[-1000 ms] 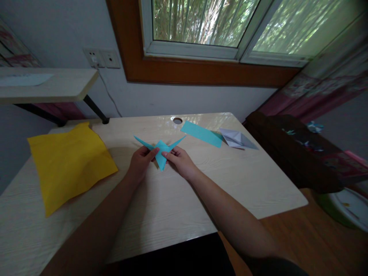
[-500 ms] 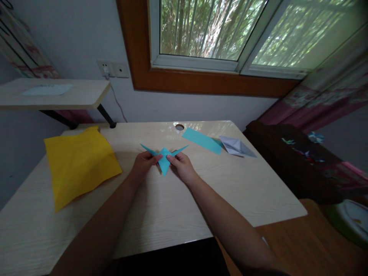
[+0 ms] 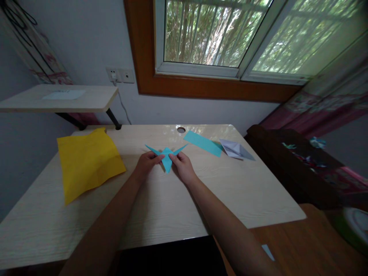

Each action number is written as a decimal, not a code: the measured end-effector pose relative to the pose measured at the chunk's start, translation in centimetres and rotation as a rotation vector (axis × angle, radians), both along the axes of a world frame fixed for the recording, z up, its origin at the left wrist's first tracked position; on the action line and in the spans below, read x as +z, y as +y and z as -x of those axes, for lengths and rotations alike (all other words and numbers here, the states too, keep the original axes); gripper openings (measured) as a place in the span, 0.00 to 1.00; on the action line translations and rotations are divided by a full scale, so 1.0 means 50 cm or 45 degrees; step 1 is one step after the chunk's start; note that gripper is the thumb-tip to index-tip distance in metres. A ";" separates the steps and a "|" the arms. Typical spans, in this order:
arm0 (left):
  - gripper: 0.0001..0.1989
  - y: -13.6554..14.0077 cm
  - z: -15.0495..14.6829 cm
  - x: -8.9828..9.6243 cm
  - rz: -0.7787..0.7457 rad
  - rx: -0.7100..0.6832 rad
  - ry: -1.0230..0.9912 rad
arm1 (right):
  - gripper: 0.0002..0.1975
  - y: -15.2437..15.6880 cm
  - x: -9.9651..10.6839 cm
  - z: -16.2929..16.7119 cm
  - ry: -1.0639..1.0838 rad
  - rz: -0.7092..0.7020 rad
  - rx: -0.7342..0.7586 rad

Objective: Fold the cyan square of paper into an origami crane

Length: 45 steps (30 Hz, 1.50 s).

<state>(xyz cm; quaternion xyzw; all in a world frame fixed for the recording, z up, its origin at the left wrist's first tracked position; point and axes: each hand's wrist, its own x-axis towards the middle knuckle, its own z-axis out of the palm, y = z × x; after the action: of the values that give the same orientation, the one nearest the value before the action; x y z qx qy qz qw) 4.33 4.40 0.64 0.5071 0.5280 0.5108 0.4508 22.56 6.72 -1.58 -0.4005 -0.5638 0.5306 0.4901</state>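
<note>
A light-blue folded paper, an origami piece, is held between my two hands above the middle of the desk. Two thin points stick out from it to the upper left and upper right, and a wider flap points down toward me. My left hand pinches its left side, thumb on top. On the right side my right hand grips it the same way, thumb near the centre. The fingers underneath are mostly hidden.
On the desk a yellow sheet lies left, slightly curled. A light-blue paper strip and a white folded paper boat shape lie at right. A raised shelf stands back left. A paper scrap is on the floor.
The camera view has shifted slightly, so the scene sits a little lower and the yellow sheet further right. Both hands keep their grip on the light-blue origami piece, which looks nearly unchanged.
</note>
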 end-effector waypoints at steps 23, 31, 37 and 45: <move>0.18 -0.008 -0.009 0.019 -0.042 0.024 0.094 | 0.21 0.005 -0.006 0.012 -0.016 0.003 -0.132; 0.20 -0.008 -0.011 0.020 -0.014 -0.082 0.054 | 0.19 0.001 -0.001 0.008 0.050 0.011 -0.048; 0.20 0.000 -0.003 -0.003 0.009 -0.120 0.002 | 0.19 -0.007 0.009 0.004 0.116 0.050 0.053; 0.22 -0.003 -0.003 -0.015 0.051 -0.229 -0.182 | 0.26 -0.015 0.028 -0.005 0.048 0.137 0.256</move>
<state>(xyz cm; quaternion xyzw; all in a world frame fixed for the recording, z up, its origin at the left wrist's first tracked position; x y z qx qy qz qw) 4.46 4.27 -0.12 0.5057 0.4571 0.4925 0.5411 22.78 5.99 -0.20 -0.3576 -0.5624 0.6142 0.4226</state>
